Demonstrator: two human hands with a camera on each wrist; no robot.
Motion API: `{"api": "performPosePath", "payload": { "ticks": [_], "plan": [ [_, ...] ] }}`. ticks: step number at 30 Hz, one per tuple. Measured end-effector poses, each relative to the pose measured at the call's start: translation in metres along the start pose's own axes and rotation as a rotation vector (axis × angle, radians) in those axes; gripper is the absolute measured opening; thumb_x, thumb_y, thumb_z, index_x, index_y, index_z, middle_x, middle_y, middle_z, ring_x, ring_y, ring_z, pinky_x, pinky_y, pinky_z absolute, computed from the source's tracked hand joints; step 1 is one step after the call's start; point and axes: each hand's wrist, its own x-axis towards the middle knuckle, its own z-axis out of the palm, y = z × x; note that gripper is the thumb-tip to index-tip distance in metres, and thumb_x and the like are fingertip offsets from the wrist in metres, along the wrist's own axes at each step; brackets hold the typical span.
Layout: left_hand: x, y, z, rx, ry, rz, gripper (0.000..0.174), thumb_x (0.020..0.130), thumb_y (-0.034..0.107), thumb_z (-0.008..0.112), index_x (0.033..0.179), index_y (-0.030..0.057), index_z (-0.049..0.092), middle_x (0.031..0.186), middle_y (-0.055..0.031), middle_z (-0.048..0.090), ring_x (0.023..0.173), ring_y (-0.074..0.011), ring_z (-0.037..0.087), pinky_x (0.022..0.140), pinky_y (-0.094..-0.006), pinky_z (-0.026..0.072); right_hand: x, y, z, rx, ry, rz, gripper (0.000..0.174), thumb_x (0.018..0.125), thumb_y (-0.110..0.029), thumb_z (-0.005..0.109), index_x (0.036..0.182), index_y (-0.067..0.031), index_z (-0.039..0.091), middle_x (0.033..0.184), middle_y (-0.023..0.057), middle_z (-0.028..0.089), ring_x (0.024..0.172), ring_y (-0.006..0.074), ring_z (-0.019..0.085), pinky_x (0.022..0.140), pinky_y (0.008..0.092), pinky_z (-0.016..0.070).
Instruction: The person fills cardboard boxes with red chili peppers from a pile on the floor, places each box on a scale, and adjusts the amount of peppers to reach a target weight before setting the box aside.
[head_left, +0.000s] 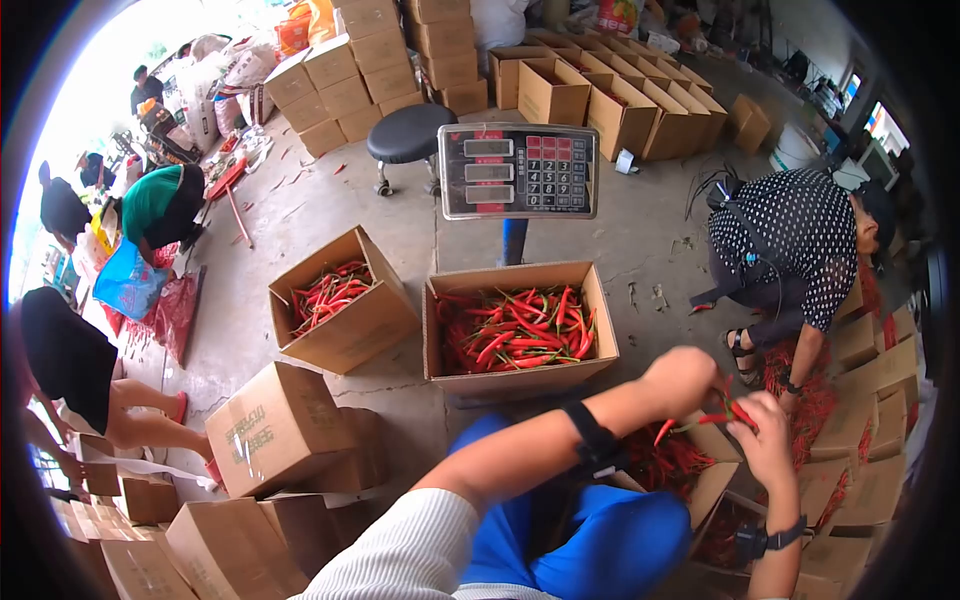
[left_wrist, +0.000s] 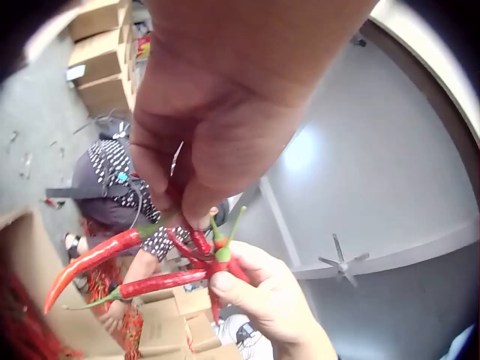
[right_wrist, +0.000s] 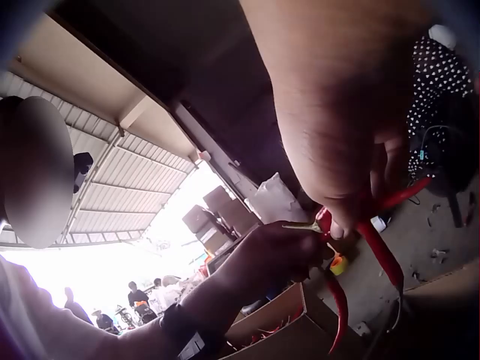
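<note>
Both hands meet above a carton of red chillies (head_left: 665, 465) at the lower right of the head view. My left hand (head_left: 685, 382) (left_wrist: 217, 112) pinches red chillies (left_wrist: 94, 259) by their green stem ends, fingertips pointing down. Facing it, my right hand (head_left: 768, 440) (left_wrist: 274, 300) (right_wrist: 337, 127) pinches several chillies (right_wrist: 382, 255) between thumb and fingers, their tips and stems sticking out various ways. The two sets of fingertips are close together; whether they touch is unclear. In the right wrist view my left hand (right_wrist: 262, 259) is partly behind the chillies.
A carton (head_left: 520, 383) full of chillies stands by a scale display (head_left: 518, 170), another carton (head_left: 360, 330) to its left. A person in a dotted shirt (head_left: 780, 230) bends over chillies on the right. A stool (head_left: 410, 132) and many cartons (head_left: 640, 115) stand behind; closed cartons (head_left: 270, 430) lie lower left.
</note>
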Motion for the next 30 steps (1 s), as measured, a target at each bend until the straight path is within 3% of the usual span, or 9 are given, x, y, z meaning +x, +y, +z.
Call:
{"api": "performPosePath", "payload": {
  "ticks": [6, 10, 12, 16, 18, 22, 23, 25, 30],
  "plan": [
    [-0.011, -0.027, 0.089, -0.161, -0.151, 0.0, 0.03, 0.072, 0.022, 0.07, 0.101, 0.0121, 0.069, 0.097, -0.0147, 0.065, 0.097, -0.0333, 0.06, 0.085, -0.0413, 0.0484, -0.071, 0.069, 0.062, -0.041, -0.227, 0.18, 0.05, 0.07, -0.013, 0.077, 0.116, -0.0034, 0.059, 0.107, 0.0166, 0.057, 0.091, 0.0337, 0.059, 0.082, 0.0399, 0.0486],
    [-0.039, -0.056, 0.014, -0.115, -0.149, -0.044, 0.035, 0.075, 0.022, 0.069, 0.107, 0.0093, 0.067, 0.102, -0.0164, 0.064, 0.098, -0.0336, 0.06, 0.087, -0.0409, 0.0483, -0.035, 0.057, 0.08, 0.001, -0.365, 0.255, 0.053, 0.071, -0.017, 0.079, 0.12, -0.0082, 0.059, 0.112, 0.015, 0.057, 0.09, 0.0292, 0.061, 0.081, 0.0386, 0.0501],
    [-0.055, -0.074, -0.003, -0.072, 0.077, -0.087, 0.027, 0.075, 0.019, 0.066, 0.098, 0.0062, 0.069, 0.094, -0.0127, 0.067, 0.089, -0.0314, 0.064, 0.079, -0.0416, 0.0509, -0.018, 0.051, 0.084, 0.061, -0.333, 0.192, 0.045, 0.074, -0.016, 0.075, 0.116, -0.0082, 0.061, 0.106, 0.0145, 0.058, 0.084, 0.0272, 0.062, 0.076, 0.0379, 0.0507],
    [-0.102, -0.153, -0.106, 0.357, 0.224, -0.586, 0.042, 0.07, 0.032, 0.073, 0.104, 0.0076, 0.067, 0.1, -0.0172, 0.066, 0.093, -0.0321, 0.064, 0.08, -0.0415, 0.0511, 0.093, -0.013, 0.106, 0.281, -0.169, -0.199, 0.027, 0.077, -0.011, 0.069, 0.103, -0.004, 0.065, 0.09, 0.0105, 0.06, 0.071, 0.0215, 0.062, 0.066, 0.0325, 0.0497],
    [-0.128, -0.189, -0.105, 0.358, 0.166, -0.681, 0.063, 0.06, 0.035, 0.082, 0.113, 0.0081, 0.061, 0.099, -0.0194, 0.066, 0.094, -0.0367, 0.063, 0.081, -0.043, 0.0518, 0.134, -0.053, 0.125, 0.183, -0.232, -0.248, 0.024, 0.078, -0.015, 0.069, 0.1, -0.0058, 0.065, 0.094, 0.0128, 0.062, 0.085, 0.0314, 0.062, 0.075, 0.0399, 0.0507],
    [-0.161, -0.203, -0.085, 0.413, -0.044, -0.674, 0.091, 0.049, 0.027, 0.09, 0.127, 0.0094, 0.047, 0.105, -0.0224, 0.062, 0.103, -0.0381, 0.058, 0.084, -0.0454, 0.0504, 0.192, -0.08, 0.214, 0.069, -0.288, -0.449, 0.042, 0.073, -0.018, 0.072, 0.112, -0.008, 0.059, 0.109, 0.0139, 0.061, 0.106, 0.0312, 0.058, 0.088, 0.0419, 0.0495],
    [-0.158, -0.184, -0.092, 0.462, -0.061, -0.744, 0.089, 0.051, 0.026, 0.089, 0.128, 0.011, 0.047, 0.104, -0.0192, 0.064, 0.101, -0.036, 0.06, 0.083, -0.044, 0.0511, 0.199, -0.083, 0.231, -0.005, -0.361, -0.428, 0.057, 0.064, -0.02, 0.079, 0.116, -0.0058, 0.058, 0.111, 0.0164, 0.06, 0.105, 0.0332, 0.058, 0.091, 0.0418, 0.0479],
    [-0.159, -0.182, -0.094, 0.409, -0.067, -0.746, 0.077, 0.055, 0.02, 0.084, 0.125, 0.0147, 0.052, 0.103, -0.0111, 0.066, 0.097, -0.0295, 0.063, 0.084, -0.0402, 0.0508, 0.2, -0.097, 0.242, -0.268, -0.368, -0.372, 0.047, 0.071, -0.015, 0.072, 0.115, -0.0069, 0.056, 0.112, 0.0137, 0.06, 0.107, 0.0303, 0.059, 0.088, 0.0423, 0.0504],
    [-0.162, -0.197, -0.089, 0.522, -0.172, -0.761, 0.045, 0.062, 0.034, 0.075, 0.096, 0.0049, 0.066, 0.096, -0.0155, 0.067, 0.093, -0.0348, 0.063, 0.082, -0.0435, 0.0509, 0.207, -0.105, 0.244, -0.259, -0.489, -0.342, 0.043, 0.067, -0.021, 0.075, 0.104, -0.0052, 0.059, 0.108, 0.0163, 0.058, 0.108, 0.0328, 0.057, 0.09, 0.042, 0.0489]
  ]
}}
